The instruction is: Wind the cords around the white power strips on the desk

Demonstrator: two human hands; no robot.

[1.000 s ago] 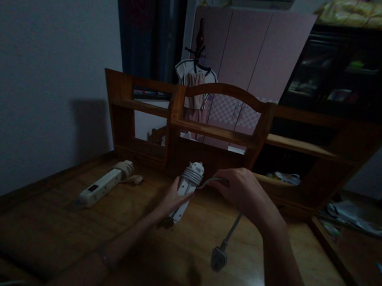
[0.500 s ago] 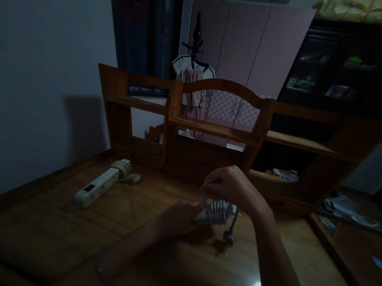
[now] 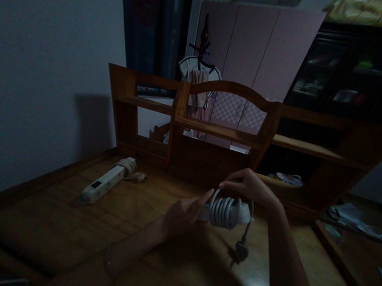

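Observation:
My left hand [image 3: 185, 213] is closed round one end of a white power strip [image 3: 242, 215], held above the wooden table. A grey-white cord [image 3: 223, 212] is coiled in several turns round the strip's middle. Above the coil, my right hand [image 3: 244, 186] pinches a loop of this cord. The cord's plug [image 3: 241, 251] dangles below the strip's far right end. Farther left, a second power strip [image 3: 107, 182] lies on the table, its own cord wound round its far end.
A wooden shelf unit [image 3: 220, 128] stands along the table's back edge. The wall [image 3: 43, 66] bounds the left side. Papers [image 3: 353, 219] lie on a surface at the right, beyond a raised wooden edge [image 3: 336, 253]. Light glares off the front right of the table [image 3: 141, 270].
The power strip and both hands sit slightly farther right in view. My right hand has brought the cord round to the near upper side of the coil, and the hanging plug has swung.

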